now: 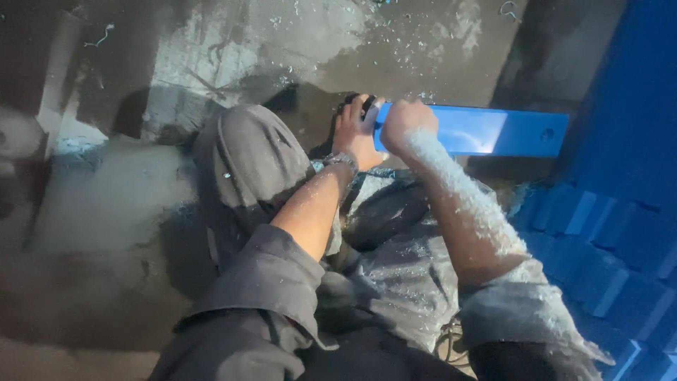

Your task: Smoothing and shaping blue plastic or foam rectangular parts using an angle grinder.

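A flat blue metal bar (493,132) lies level in front of me, with a small hole near its right end. My right hand (403,123) is closed around the bar's left end. My left hand (355,134) sits just left of it, wrapped on a dark object (368,106) at the bar's end; what that object is cannot be told. Pale shavings coat my right forearm. My raised knee in grey trousers (247,162) is left of the hands.
A stack of blue bars (606,233) fills the right side, its ends stepping down toward me. The concrete floor (233,49) is dusty and strewn with light metal shavings. A pale post (53,77) stands at the far left.
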